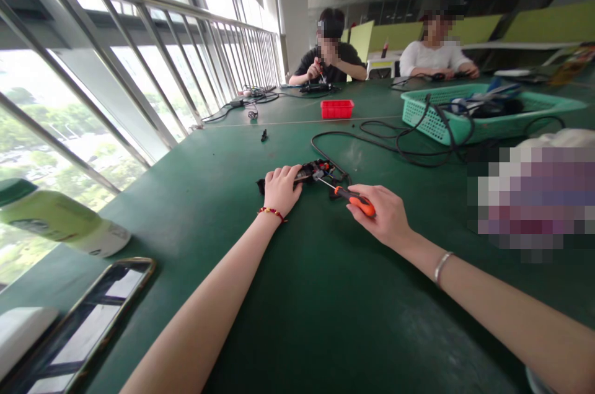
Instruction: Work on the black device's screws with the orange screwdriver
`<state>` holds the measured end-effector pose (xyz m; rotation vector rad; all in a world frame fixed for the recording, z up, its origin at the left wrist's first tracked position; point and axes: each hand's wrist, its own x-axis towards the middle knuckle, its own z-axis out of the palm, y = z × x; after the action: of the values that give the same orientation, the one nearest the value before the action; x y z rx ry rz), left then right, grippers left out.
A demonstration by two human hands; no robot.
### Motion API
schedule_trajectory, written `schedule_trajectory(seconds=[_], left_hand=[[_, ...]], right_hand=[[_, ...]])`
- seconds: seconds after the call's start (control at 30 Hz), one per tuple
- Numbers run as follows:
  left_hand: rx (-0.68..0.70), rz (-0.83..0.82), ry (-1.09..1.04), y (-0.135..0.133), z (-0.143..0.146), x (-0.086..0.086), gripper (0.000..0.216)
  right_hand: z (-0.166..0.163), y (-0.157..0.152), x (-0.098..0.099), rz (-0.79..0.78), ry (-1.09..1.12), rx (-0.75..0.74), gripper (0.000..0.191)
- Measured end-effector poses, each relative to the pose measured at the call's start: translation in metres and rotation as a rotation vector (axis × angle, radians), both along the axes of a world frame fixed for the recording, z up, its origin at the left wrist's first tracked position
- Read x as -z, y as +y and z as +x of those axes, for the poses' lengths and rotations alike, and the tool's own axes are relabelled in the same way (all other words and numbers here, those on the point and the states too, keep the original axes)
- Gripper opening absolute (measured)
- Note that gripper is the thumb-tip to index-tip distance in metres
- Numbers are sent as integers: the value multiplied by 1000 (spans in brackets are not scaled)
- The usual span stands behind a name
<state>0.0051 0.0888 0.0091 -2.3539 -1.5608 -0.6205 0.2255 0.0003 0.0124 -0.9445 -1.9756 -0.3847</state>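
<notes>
A small black device [315, 170] with exposed wires lies on the green table [325, 295]. My left hand [281, 188] rests on its left end, fingers curled down over it, pinning it to the table. My right hand [383, 214] grips a screwdriver with an orange and black handle [357, 197]. Its thin metal shaft points up and left, with the tip at the device's top. A black cable [372, 140] runs from the device toward the back right.
A phone [90, 326] and a pale green bottle [56, 217] lie near left. A red tray [337, 109] and a teal basket [483, 115] of cables stand farther back. Two people sit working at the far end. A railing and windows line the left.
</notes>
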Motion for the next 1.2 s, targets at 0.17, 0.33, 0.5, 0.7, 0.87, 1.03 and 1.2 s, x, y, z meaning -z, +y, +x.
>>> schedule_trajectory(seconds=[0.17, 0.33, 0.5, 0.7, 0.87, 1.03, 1.2], left_hand=[[-1, 4, 5, 0, -1, 0, 39], [-1, -4, -2, -1, -1, 0, 40], [-3, -15, -6, 0, -1, 0, 40], [2, 4, -6, 0, 0, 0, 40], [-4, -4, 4, 0, 0, 0, 40], [-7, -14, 1, 0, -1, 0, 41], [-1, -10, 2, 0, -1, 0, 40]], right_hand=[[2, 3, 4, 3, 55, -1, 36], [-1, 2, 3, 17, 13, -31, 36], [-2, 0, 1, -17, 1, 13, 27], [0, 2, 2, 11, 35, -40, 39], [-2, 0, 1, 9, -16, -20, 27], [0, 1, 2, -8, 29, 37, 26], [1, 3, 3, 58, 25, -20, 39]])
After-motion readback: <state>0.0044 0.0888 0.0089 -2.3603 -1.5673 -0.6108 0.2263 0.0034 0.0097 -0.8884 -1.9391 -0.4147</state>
